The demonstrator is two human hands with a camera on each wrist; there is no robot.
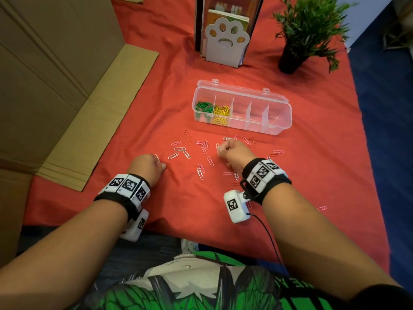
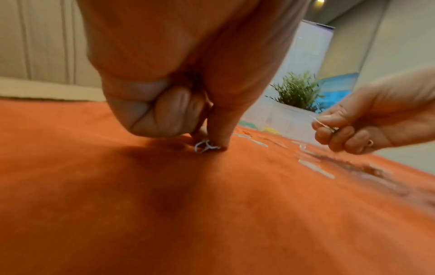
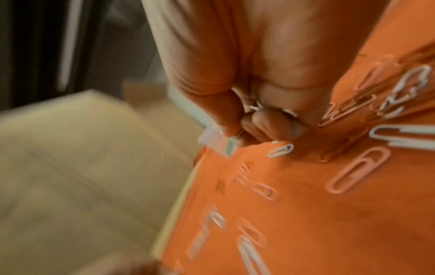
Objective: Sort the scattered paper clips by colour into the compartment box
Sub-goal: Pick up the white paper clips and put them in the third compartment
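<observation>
Far left: flattened cardboard (image 1: 67, 90) lies along the edge of the red cloth (image 1: 312, 198) that covers the bench.

Left hand (image 1: 147, 167): grip clenched, knuckles down on the cloth. The left wrist view shows thumb and forefinger pinching a small bunch of white clips (image 2: 204, 147) against the fabric, the other fingers curled into the palm.

Centre: the loose paper clips (image 1: 201, 173), pink and white, lie scattered on the cloth between and beyond the two hands, near the front wall of the box. Some overlap; most lie flat and apart.

Right hand (image 1: 234, 153): grip clenched around clips. The left wrist view shows thin wire ends (image 2: 327, 126) protruding between thumb and curled fingers; the right wrist view is blurred but shows metal held inside the fist. Their colour cannot be confirmed. The hand sits low over the scatter; contact with the cloth cannot be determined.

Behind the scatter: the clear compartment box (image 1: 279, 128) stands on the cloth with its lid open toward the rear. Its leftmost compartment contains green clips (image 1: 203, 107); the next contains yellow clips (image 1: 221, 115). Contents of the remaining compartments to the right cannot be made out.

Rear: a paw-shaped white bookend (image 1: 225, 41) holding books stands behind the box; a potted plant (image 1: 306, 30) stands to its right.

One pink clip (image 1: 321, 208) lies apart, right of the right forearm.
</observation>
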